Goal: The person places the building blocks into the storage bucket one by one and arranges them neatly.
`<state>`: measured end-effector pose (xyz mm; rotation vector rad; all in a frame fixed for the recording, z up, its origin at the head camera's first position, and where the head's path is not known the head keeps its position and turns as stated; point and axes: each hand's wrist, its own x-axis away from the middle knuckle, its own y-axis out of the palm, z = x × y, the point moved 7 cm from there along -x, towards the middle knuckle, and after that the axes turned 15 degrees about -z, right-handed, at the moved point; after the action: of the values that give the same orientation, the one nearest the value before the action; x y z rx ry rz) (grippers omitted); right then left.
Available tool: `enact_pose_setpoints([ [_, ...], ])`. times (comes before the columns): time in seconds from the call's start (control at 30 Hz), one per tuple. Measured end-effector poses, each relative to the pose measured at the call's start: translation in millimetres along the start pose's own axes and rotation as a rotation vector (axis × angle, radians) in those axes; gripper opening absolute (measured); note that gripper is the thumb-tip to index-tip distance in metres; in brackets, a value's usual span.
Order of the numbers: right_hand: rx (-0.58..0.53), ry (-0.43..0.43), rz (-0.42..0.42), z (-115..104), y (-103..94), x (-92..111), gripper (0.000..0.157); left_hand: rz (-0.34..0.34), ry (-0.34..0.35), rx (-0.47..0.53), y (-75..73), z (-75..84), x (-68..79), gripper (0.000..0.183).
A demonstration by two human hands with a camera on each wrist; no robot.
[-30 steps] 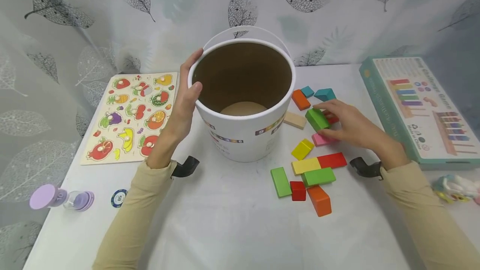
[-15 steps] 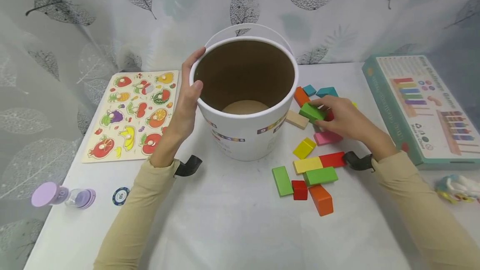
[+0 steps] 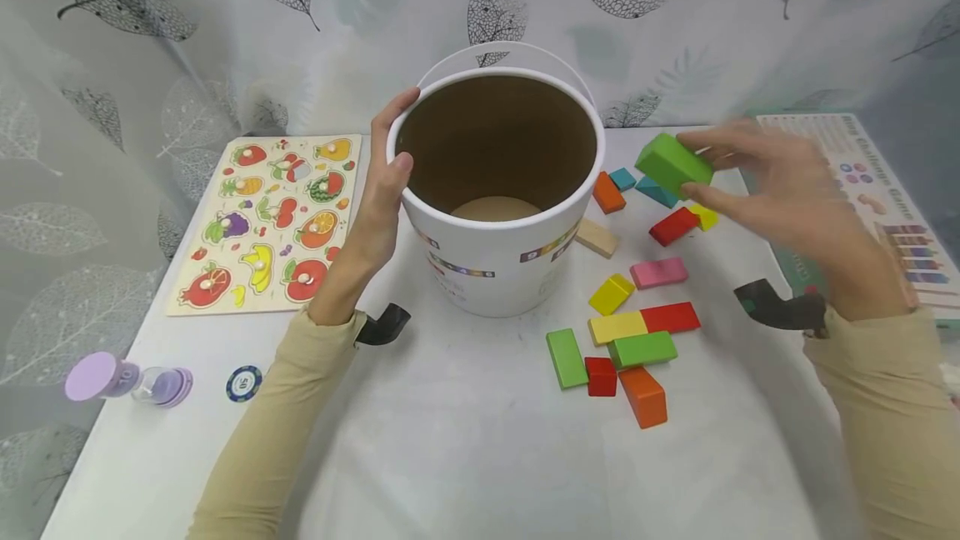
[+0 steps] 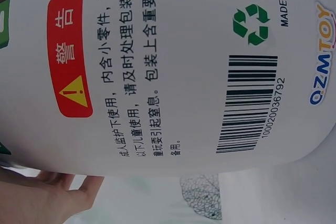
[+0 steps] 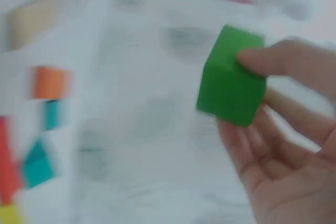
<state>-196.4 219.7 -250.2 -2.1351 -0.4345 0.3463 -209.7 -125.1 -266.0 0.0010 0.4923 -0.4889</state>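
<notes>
A white bucket [image 3: 498, 273] with a brown inside stands at the middle of the table. My left hand [image 3: 378, 207] grips its left rim, thumb over the edge; in the left wrist view the bucket's printed wall [image 4: 194, 103] fills most of the picture. Between thumb and fingers my right hand [image 3: 780, 190] pinches a green block [image 3: 672, 163], raised above the table to the right of the bucket. The right wrist view shows this green block [image 5: 232, 80] from close by. Under it lie a red block [image 3: 673, 227], a teal triangular block [image 3: 657, 192] and a pink block [image 3: 659, 272].
More coloured blocks, such as an orange block [image 3: 642, 397], lie right of the bucket. A fruit puzzle board [image 3: 191, 273] lies at left, near a purple sand timer [image 3: 161, 386] and a chip [image 3: 244, 383]. A game box [image 3: 926, 223] is behind the right hand.
My right hand has lifted the green block off the pile and carried it up and right, uncovering the red block. My left hand stays on the bucket's rim.
</notes>
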Motion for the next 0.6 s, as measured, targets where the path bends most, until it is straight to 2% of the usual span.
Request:
enact_pose_setpoints([
  [0.1, -0.096, -0.125, 0.128, -31.4, -24.4, -0.1, 0.058, 0.001, 0.000, -0.008, -1.6, 0.5, 0.5, 0.085],
  [0.17, -0.151, -0.220, 0.175, -55.3, -33.0, -5.1, 0.058, 0.003, 0.003, -0.013, -2.8, 0.7, 1.1, 0.086],
  [0.2, -0.140, -0.257, 0.182, -66.9, -34.5, -9.2, 0.059, 0.006, 0.003, -0.014, -3.4, 0.7, 1.5, 0.087],
  [0.3, -0.140, -0.371, 0.163, -98.0, -31.1, -24.8, 0.060, 0.012, 0.001, -0.008, -4.3, 0.4, 2.7, 0.089],
  [0.37, -0.165, -0.427, 0.133, -110.9, -25.4, -35.1, 0.060, 0.013, -0.005, -0.005, -4.0, -0.6, 2.8, 0.092],
  [0.6, -0.294, -0.503, 0.055, -131.8, -9.3, -52.1, 0.055, -0.001, -0.032, -0.018, -2.2, -3.4, 1.0, 0.095],
])
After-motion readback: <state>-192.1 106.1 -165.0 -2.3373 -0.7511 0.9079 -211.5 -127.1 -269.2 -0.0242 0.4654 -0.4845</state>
